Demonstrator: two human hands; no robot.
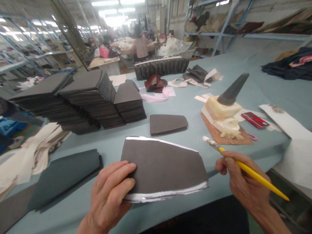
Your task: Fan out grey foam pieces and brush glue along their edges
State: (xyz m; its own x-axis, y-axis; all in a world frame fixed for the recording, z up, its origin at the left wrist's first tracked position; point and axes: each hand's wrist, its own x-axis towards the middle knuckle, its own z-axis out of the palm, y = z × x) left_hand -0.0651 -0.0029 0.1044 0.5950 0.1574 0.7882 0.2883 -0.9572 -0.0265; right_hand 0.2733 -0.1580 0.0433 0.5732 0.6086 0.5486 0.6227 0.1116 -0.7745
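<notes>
My left hand (pixel 113 191) grips the left end of a dark grey-brown sheet panel (pixel 165 165), thumb and fingers closed on its edge. White paste-like coating runs along the panel's far and near edges. In my right hand (pixel 246 182) is a yellow-handled brush (pixel 255 177), held like a pen, its white-smeared bristles pointing up and left, apart from the panel. Beyond the brush stands a pale, glue-crusted container (pixel 219 112) with a dark cone (pixel 234 89) on top, set on a brown board (pixel 209 130). A small stack of similar panels (pixel 168 124) lies just past the held one.
Tall stacks of dark panels (pixel 85 94) stand at the back left. Dark green-grey pieces (pixel 68 178) and pale fabric strips (pixel 36 149) lie at the left. A red phone-like object (pixel 255 120) is at the right. Another person (pixel 141 45) is in the background.
</notes>
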